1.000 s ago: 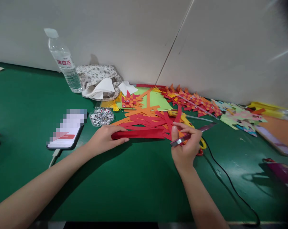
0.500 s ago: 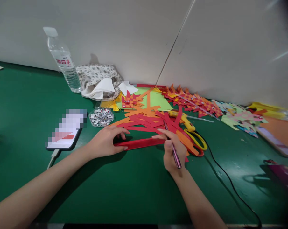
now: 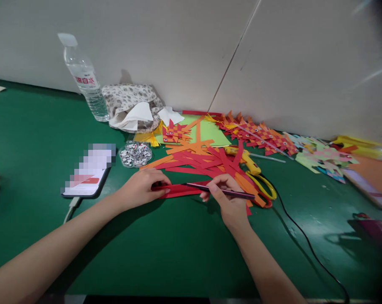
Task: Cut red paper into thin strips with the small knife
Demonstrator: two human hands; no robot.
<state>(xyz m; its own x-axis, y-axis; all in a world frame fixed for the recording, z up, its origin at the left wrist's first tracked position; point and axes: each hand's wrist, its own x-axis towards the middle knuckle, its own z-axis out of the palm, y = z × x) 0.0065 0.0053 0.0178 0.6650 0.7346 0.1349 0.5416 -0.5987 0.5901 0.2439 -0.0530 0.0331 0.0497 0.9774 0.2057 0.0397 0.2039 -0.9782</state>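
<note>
My left hand (image 3: 145, 187) pinches the left end of a folded red paper strip (image 3: 181, 192) lying on the green table. In my right hand (image 3: 230, 198) is a slim dark pink pen (image 3: 228, 192), its dark tip pointing left just over the strip. The right fingertips are close to the strip's right end; whether they touch it I cannot tell. Just beyond both hands is a loose pile of red and orange paper strips (image 3: 195, 159). A woven red and orange paper fish (image 3: 175, 133) rests behind the pile on a light green sheet (image 3: 211, 134).
A yellow glue gun (image 3: 249, 162) and yellow-handled scissors (image 3: 266, 185) sit right of the pile, with a black cable (image 3: 300, 230). To the left are a charging phone (image 3: 91, 173), a case of googly eyes (image 3: 135, 154), a water bottle (image 3: 88, 82) and a tissue pouch (image 3: 130, 99).
My right hand has turned the pen from steep to nearly level, its tip now pointing left over the red strip. My left hand stays at the strip's left end.
</note>
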